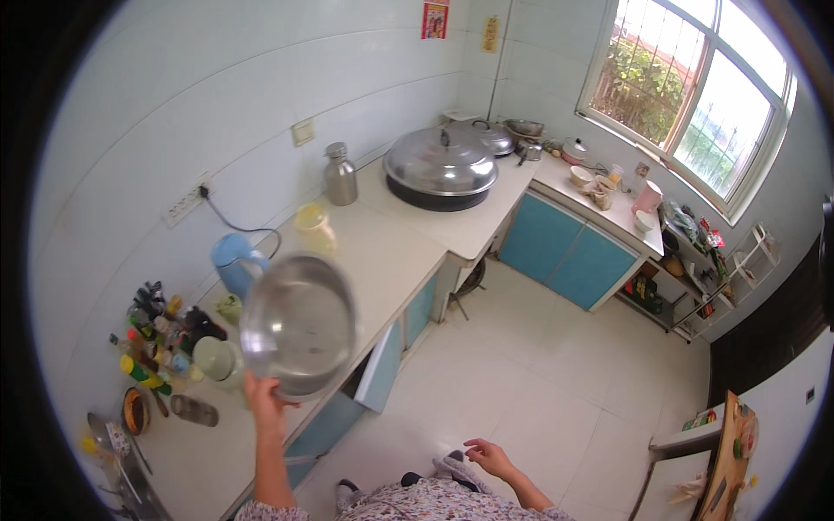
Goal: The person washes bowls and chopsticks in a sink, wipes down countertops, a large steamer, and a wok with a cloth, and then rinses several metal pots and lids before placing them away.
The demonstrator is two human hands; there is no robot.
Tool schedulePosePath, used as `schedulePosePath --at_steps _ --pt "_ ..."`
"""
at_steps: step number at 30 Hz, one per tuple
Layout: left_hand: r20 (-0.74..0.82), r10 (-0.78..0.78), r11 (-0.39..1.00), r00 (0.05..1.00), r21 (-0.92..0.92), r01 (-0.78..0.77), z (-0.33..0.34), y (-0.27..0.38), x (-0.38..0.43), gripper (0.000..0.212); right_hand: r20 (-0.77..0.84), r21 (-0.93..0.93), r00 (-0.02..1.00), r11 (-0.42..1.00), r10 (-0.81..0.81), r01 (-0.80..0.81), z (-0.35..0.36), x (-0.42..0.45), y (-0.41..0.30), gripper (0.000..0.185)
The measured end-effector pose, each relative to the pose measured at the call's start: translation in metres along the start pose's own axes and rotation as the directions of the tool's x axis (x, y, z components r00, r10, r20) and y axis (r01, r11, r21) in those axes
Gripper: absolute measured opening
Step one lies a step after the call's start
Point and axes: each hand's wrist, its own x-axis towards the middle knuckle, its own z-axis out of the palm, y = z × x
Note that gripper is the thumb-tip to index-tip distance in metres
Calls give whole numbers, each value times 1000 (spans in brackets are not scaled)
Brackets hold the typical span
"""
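My left hand [266,398] grips the near rim of a round stainless steel basin [303,329]. The basin is tilted, its hollow side facing me, and it hangs above the front part of the worktop [391,241]. Behind it, partly covered, stands a light blue electric kettle [236,264]. A pale green lidded pot [215,358] is close to the left of the basin. Over the tiled floor, my right hand [490,458] holds nothing, its fingers apart and slightly bent.
Below the worktop a blue cabinet door [379,371] stands ajar. Several condiment bottles [156,338] crowd the left wall. Farther along are a yellow plastic jug [316,228], a steel flask [341,176] and a large lidded pan [442,169]. At right is a wooden board [726,456].
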Motion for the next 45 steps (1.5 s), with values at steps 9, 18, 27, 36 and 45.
schedulePosePath --at_steps 9,18,27,36,45 --pt "407 -407 906 818 295 304 244 -153 3 40 -144 644 987 765 75 36 -180 37 -37 43" --pt "627 -402 903 667 390 179 420 -225 79 39 -318 605 945 785 83 135 -313 186 -96 46" --pt "648 -556 831 521 454 321 580 -250 172 47 -425 638 893 748 148 179 -447 303 -104 40" --pt "717 -427 901 552 391 189 752 -303 241 54 -424 623 898 758 119 194 -614 420 -86 45" --pt "604 -462 864 650 139 485 888 -327 331 37 -191 782 970 574 -153 244 -772 509 -114 43"
